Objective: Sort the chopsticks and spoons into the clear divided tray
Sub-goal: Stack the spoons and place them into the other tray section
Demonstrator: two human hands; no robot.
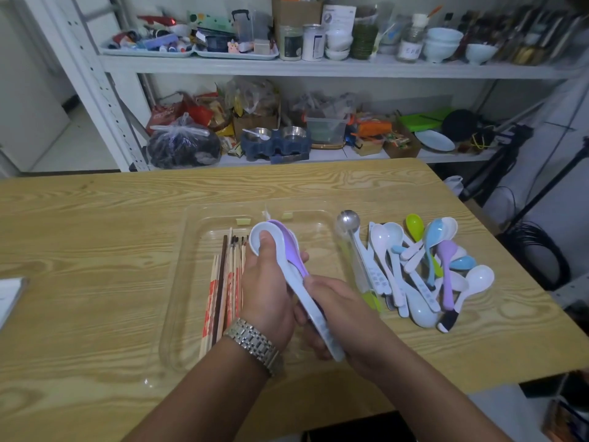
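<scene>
Both hands held a spoon stack (294, 275) above the clear divided tray (318, 237), which lay on the desk (95, 250) about midway between its left and right edges. The left hand (267, 298), with a metal watch (251, 342) on its wrist, gripped the bowl end of the stack; its thumb (265, 242) pressed into the bowl of the white spoon (255, 247) on top, and the rest of its fingers curled underneath. A purple spoon (288, 247) nested right behind the white one, its bowl showing past the white rim. The right hand (341, 314) had its fingers clenched round the handles at the end nearer the desk's front edge. How many spoons the stack held could not be told.

In the tray's left compartment lay a bundle of chopsticks (223, 282), lengthwise, tips pointing to the far edge of the desk. Just beside the tray's right wall sat a metal spoon (348, 220), and beyond it, toward the desk's right edge, a loose pile of spoons (424, 269) in white, blue, green and purple lay overlapping one another. Behind the desk's far edge stood a white shelf (318, 67) crowded with bowls, jars and bags.
</scene>
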